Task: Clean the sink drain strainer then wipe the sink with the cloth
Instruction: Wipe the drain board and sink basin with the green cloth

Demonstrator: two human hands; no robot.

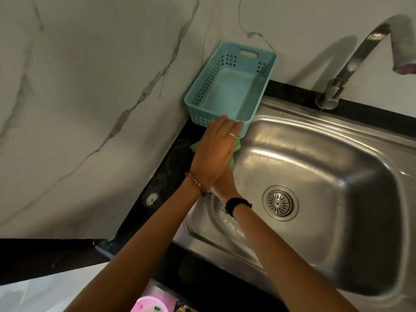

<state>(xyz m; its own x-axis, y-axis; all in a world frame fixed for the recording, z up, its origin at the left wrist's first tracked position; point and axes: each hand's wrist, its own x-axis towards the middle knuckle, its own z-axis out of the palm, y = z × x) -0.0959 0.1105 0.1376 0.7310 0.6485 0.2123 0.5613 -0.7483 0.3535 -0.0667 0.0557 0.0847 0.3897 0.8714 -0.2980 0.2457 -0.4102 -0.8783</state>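
Dim warm light, glare on sink [337, 140] — wide-angle bending, soft edges

You have one view only, a wide-angle head camera looking forward and steeply down, so nothing is shared with a second view. It sits close above the sink [315, 176], whose basin fills the frame from centre out to 3 and 5 o'clock, with the drain [280, 203] just right of centre and the tap [351, 64] at 2 o'clock. The wall [90, 97] takes up 9 to 12 o'clock, its lines bowed by the lens, and both forearms enter from 6 o'clock.
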